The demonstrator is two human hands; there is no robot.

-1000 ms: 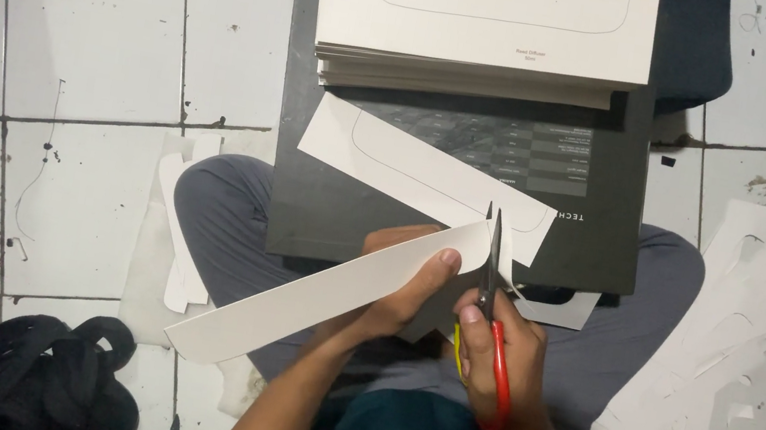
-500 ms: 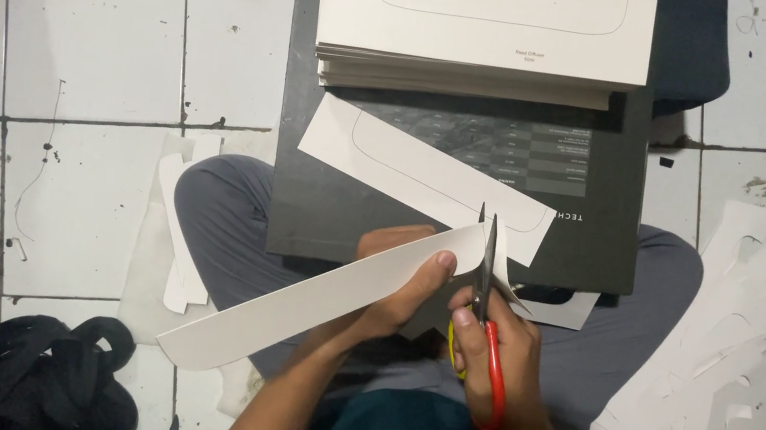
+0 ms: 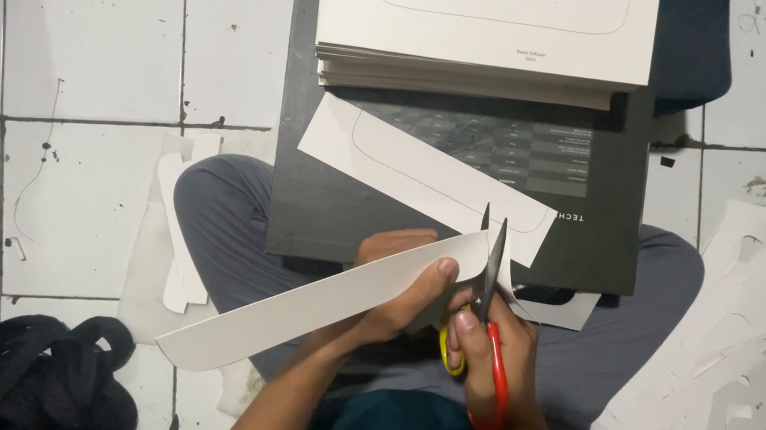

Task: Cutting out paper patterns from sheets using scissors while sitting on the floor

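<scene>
White card strip [image 3: 308, 310] gripped in left hand [image 3: 397, 293], fingers clamped on its right end, over lap. Right hand [image 3: 493, 358] fingers closed through red-handled scissors [image 3: 489, 302], blades at strip's edge. Second strip [image 3: 409, 174] flat on black board [image 3: 452, 225]; card stack [image 3: 482, 28] behind.

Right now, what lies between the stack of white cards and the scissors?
In the head view, one loose white card lies on the black board, between the stack and the scissors.
</scene>
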